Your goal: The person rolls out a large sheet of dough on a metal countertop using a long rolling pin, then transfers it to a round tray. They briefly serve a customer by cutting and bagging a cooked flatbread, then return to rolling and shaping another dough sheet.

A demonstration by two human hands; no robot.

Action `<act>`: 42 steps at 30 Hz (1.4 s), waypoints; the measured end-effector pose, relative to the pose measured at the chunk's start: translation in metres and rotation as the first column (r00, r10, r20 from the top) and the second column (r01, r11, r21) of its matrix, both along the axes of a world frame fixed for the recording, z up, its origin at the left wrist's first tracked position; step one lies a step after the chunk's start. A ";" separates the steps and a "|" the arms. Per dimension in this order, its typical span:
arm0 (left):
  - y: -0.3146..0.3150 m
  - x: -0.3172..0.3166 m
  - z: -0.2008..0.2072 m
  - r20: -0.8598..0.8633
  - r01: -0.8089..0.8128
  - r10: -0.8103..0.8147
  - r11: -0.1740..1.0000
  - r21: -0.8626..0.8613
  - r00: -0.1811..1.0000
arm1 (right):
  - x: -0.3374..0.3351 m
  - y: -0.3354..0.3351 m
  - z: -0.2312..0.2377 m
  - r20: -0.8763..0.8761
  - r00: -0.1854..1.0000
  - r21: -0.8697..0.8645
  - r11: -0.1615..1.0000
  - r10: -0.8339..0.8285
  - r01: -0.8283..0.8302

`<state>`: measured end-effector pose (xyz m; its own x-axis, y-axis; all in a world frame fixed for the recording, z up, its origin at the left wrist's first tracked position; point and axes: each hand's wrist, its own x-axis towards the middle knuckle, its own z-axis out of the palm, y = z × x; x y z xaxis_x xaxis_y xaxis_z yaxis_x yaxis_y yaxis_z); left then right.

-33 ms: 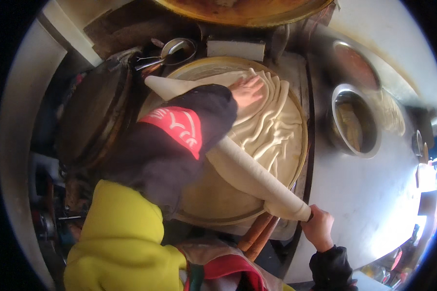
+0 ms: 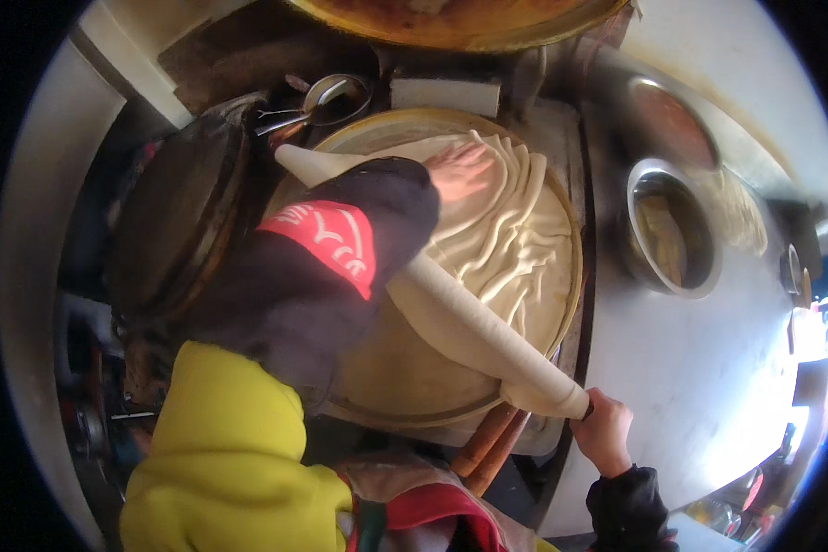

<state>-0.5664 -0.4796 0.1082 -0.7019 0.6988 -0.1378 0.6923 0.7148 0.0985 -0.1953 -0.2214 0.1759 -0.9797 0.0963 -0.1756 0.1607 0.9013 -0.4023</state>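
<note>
A large thin sheet of pale dough [image 2: 515,239] lies in wrinkles and folds over a wide round pan [image 2: 368,405]. Part of the sheet is wound on a long rolling pin, and this dough-wrapped roll [image 2: 488,340] slants across the pan from far left to near right. My left hand [image 2: 460,172] rests flat on the dough near the far rim, fingers stretched out. Around the pin's bare near-right end, my right hand [image 2: 605,428] is closed. My left forearm hides the roll's middle.
At right a metal bowl [image 2: 676,230] holds liquid and pale pieces on a steel counter [image 2: 681,368]. A dark round lid or griddle [image 2: 170,221] stands at left. Behind are a small pan [image 2: 345,109] with utensils and a large pan [image 2: 469,37]. Wooden rods [image 2: 488,451] lie near me.
My left hand has slid slightly left over the dough, and its forearm has shifted with it. My right hand and the roll stay in place.
</note>
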 end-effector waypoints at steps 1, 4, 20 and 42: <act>-0.023 -0.006 -0.009 0.019 0.059 -0.059 0.997 -0.039 0.998 | 0.000 -0.002 0.001 0.001 1.000 0.003 1.000 0.006 -0.006; -0.065 -0.013 -0.013 0.153 0.083 -0.055 0.979 -0.188 0.987 | 0.001 -0.005 0.001 0.009 1.000 0.027 1.000 0.005 -0.005; -0.130 -0.013 0.024 0.324 -0.340 0.541 0.792 -0.507 0.776 | -0.004 -0.019 0.001 0.083 0.997 0.022 1.000 0.002 -0.004; -0.015 0.009 0.056 0.307 0.346 -0.252 0.886 -0.307 0.918 | -0.027 0.018 0.012 0.100 0.993 0.097 0.994 -0.056 0.047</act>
<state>-0.5574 -0.4950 0.1646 -0.3754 0.7428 -0.5544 0.8637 0.4974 0.0815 -0.2223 -0.2039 0.1879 -0.9505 0.1670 -0.2620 0.2436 0.9239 -0.2949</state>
